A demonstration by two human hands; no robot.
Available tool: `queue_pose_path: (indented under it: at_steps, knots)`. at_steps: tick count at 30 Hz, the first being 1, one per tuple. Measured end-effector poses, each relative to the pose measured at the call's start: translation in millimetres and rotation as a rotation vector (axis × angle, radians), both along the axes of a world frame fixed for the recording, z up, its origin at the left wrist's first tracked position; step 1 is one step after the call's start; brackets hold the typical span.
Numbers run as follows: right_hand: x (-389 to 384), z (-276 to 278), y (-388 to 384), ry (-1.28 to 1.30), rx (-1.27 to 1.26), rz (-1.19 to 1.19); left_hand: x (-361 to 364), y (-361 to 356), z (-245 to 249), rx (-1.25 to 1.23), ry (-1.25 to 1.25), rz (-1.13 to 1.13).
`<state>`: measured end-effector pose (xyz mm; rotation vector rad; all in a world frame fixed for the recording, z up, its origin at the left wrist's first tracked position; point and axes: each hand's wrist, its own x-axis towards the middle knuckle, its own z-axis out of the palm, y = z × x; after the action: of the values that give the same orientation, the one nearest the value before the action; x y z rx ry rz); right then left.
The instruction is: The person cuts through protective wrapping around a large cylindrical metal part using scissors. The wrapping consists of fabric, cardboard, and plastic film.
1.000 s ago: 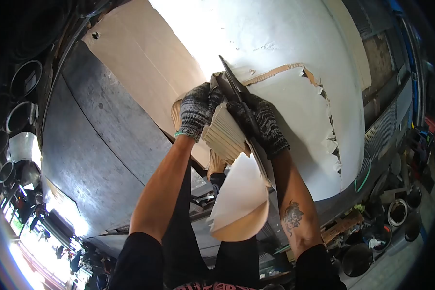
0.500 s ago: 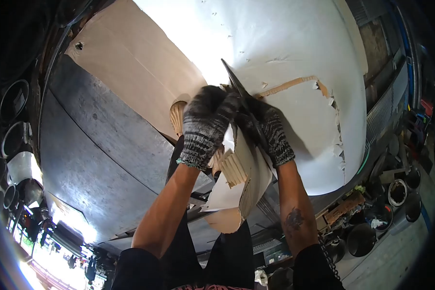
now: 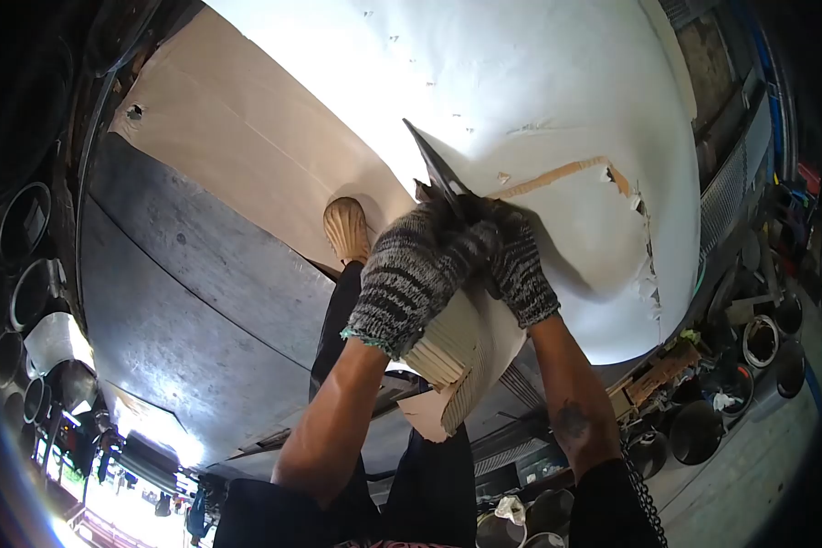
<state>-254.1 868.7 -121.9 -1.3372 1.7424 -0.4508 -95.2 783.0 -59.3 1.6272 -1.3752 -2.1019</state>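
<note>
My left hand [image 3: 411, 265], in a grey and black knitted glove, is closed near the middle of the view. Beside it and touching it is my gloved right hand [image 3: 518, 260], its fingers curled around a long dark pointed blade [image 3: 437, 167]. The blade points up and away from me. What my left fingers hold is hidden between the hands. A torn, curled piece of corrugated cardboard [image 3: 443, 352] hangs just below both hands. Beyond them lies a large white sheet [image 3: 557, 100] with a ragged cut edge and a brown torn strip [image 3: 557, 175].
Brown cardboard [image 3: 237, 119] lies at the upper left over grey metal sheet [image 3: 192, 265]. A tan shoe [image 3: 345, 228] rests on the cardboard. Round metal containers [image 3: 29, 219] line the left edge; buckets and scrap [image 3: 694, 429] crowd the lower right.
My left hand has turned and shifted slightly down and right, closer to my right hand. The blade tip has moved a little left. More of the shoe shows, and the torn cardboard is more covered.
</note>
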Motion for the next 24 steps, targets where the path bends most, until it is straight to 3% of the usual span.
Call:
queue_pose_path:
  at_steps: [4,8,10,11,12,13,15,16,18,20,21,22,23,24]
  knots:
    - [5,17,-11,-0.105,0.021,-0.060,-2,-11,6,0.090,-0.050,0.054]
    - [3,8,-1,0.176,-0.142,0.104,-2,0,0,0.248,0.067,0.204]
    - [2,12,-1,0.230,-0.175,0.119,1,15,-9,0.214,0.067,0.176]
    - [0,12,-8,-0.042,-0.021,-0.015,3,19,-13,0.163,0.062,0.163]
    - [1,17,-17,-0.318,0.141,-0.151,6,24,-10,0.190,0.232,0.333]
    - [2,23,-24,-0.325,0.151,-0.149,9,22,-5,0.197,0.223,0.338]
    - [-4,43,-39,-0.297,0.247,-0.100,13,18,8,-0.020,0.168,0.085]
    - [-10,52,-49,-0.309,0.297,-0.055,12,11,3,-0.094,-0.071,-0.219]
    - [-16,38,-36,-0.321,0.246,-0.064,-2,-16,42,0.031,-0.083,-0.208]
    - [-27,17,-17,-0.291,0.147,0.002,-1,-24,46,0.153,-0.084,-0.183]
    - [-28,14,-10,-0.280,0.151,0.018,4,-5,18,0.058,-0.062,-0.103]
    - [-30,15,-6,-0.108,0.105,0.190,7,3,2,-0.042,-0.039,-0.019]
    - [-24,23,-16,-0.103,0.146,0.165,11,-2,2,-0.046,-0.032,0.001]
    - [-18,32,-25,-0.098,0.186,0.139,17,-5,2,0.154,-0.002,0.116]
